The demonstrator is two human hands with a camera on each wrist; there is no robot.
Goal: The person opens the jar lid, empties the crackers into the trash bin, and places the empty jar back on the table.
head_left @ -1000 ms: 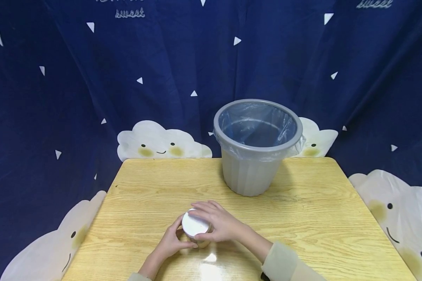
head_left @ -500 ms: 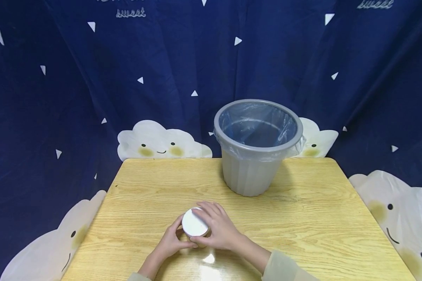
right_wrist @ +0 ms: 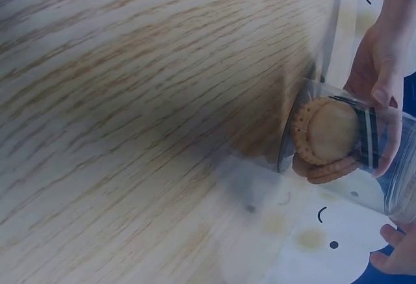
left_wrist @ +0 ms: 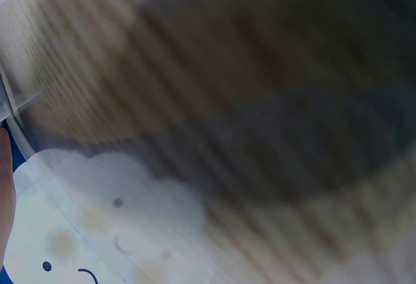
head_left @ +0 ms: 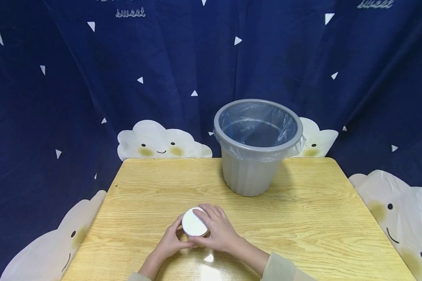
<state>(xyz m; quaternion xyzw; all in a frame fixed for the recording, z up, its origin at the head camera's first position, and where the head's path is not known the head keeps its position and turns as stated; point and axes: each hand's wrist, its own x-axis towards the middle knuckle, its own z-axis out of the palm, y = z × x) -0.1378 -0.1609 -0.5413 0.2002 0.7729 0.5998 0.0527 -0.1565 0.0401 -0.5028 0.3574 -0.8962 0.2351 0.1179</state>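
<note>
The left wrist view is almost fully blurred: only wood grain of the light wooden table [left_wrist: 214, 69], a dark shadow and a piece of the white cloud print can be recognised, with a sliver of a finger at the left edge. In the head view the small clear plastic jar with a round white lid [head_left: 194, 224] stands on the table at about 6 o'clock from the grey plastic waste bin lined with a thin clear bag [head_left: 256, 146], well apart from it, close to the near edge. Its body is mostly covered by the two hands, so from above only the lid is seen. The left hand [head_left: 171, 241] grips the jar wall from the 8 o'clock side, fingers curled around it; the right hand [head_left: 217, 231] lies curled over the lid from the 3 o'clock side. In the right wrist view the jar [right_wrist: 344, 144] is cut off at the right edge; round brown biscuits [right_wrist: 325, 131] show through its wall, and the left hand's fingers [right_wrist: 380, 95] wrap around it. On the dark blue curtain with white triangles and smiling clouds [head_left: 91, 97] the word "sweet" can be read at the top; another "sweet" at the upper right is cut by the frame.
</note>
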